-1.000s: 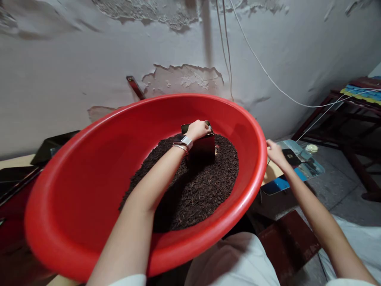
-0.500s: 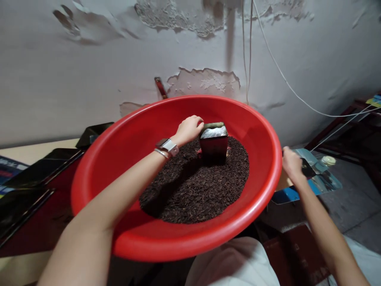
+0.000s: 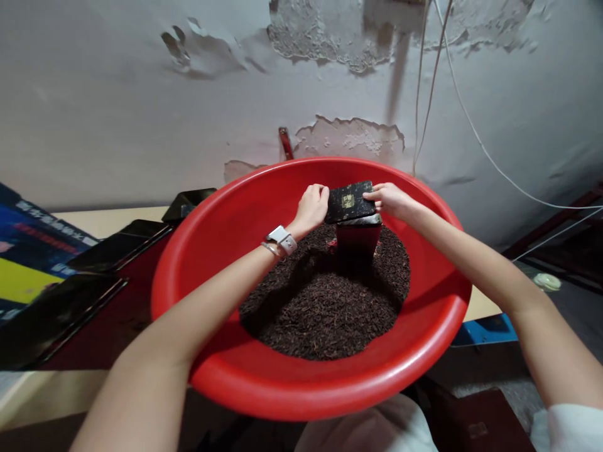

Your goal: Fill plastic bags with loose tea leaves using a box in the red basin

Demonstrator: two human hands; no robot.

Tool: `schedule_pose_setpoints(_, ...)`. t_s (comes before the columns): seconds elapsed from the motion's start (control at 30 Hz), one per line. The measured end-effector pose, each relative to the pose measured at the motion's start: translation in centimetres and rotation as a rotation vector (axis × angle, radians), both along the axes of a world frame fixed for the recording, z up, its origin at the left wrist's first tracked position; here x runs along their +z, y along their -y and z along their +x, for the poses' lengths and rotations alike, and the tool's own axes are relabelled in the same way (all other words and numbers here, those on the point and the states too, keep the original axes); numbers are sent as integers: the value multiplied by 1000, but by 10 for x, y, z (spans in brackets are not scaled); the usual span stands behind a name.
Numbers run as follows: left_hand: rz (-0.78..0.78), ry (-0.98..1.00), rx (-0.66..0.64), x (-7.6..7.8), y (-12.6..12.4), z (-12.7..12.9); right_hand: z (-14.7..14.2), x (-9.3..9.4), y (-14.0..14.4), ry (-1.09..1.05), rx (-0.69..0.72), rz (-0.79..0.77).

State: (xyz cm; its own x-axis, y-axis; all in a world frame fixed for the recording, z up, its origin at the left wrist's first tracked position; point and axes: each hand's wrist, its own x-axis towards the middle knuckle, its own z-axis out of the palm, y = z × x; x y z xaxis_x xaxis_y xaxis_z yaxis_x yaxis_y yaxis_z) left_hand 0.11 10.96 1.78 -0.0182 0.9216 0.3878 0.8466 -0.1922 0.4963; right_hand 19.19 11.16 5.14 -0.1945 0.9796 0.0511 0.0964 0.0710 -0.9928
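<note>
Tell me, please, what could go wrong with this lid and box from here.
The right hand holds the black lid askew over the dark red box, so it might catch the pale liner showing beneath. The box stands in loose, tea-like leaves, so pressing down could tip it.

There are two hands (image 3: pixel 311 210), one black lid (image 3: pixel 349 204), one red box (image 3: pixel 358 240), one basin (image 3: pixel 301 402), one dark heap (image 3: pixel 325 320), one watch (image 3: pixel 281 240) and three black-topped boxes (image 3: pixel 125 245).
</note>
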Motion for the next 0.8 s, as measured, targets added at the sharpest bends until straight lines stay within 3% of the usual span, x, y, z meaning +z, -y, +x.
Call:
schedule_pose_setpoints(0.1, -12, -48, -84, -7, -5, 3, -5, -17, -15, -54, -3, -205)
schedule_pose_setpoints(0.23, -50, -132, -225, -14, -15, 18, 15, -21, -24, -21, -26, -184)
schedule_pose_setpoints(0.33, -56, -200, -240, -12, -27, 36, 30, -21, -32, 177, 15, -171)
schedule_pose_setpoints(0.4, -79, -251, -205, -10, -38, 47, 36, -23, -36, 413, -49, -109)
schedule_pose_setpoints(0.5, -176, -332, -188, -11, -51, 61, 36, -31, -39, 760, -256, 210)
schedule_pose_setpoints(0.57, -225, -369, -205, -15, -56, 67, 31, -40, -41, 833, -276, 381)
schedule_pose_setpoints(0.7, -204, -415, -222, -25, -54, 71, 18, -63, -43, 768, -132, 316)
schedule_pose_setpoints(0.8, -165, -432, -213, -28, -50, 70, 14, -75, -43, 758, -129, 279)
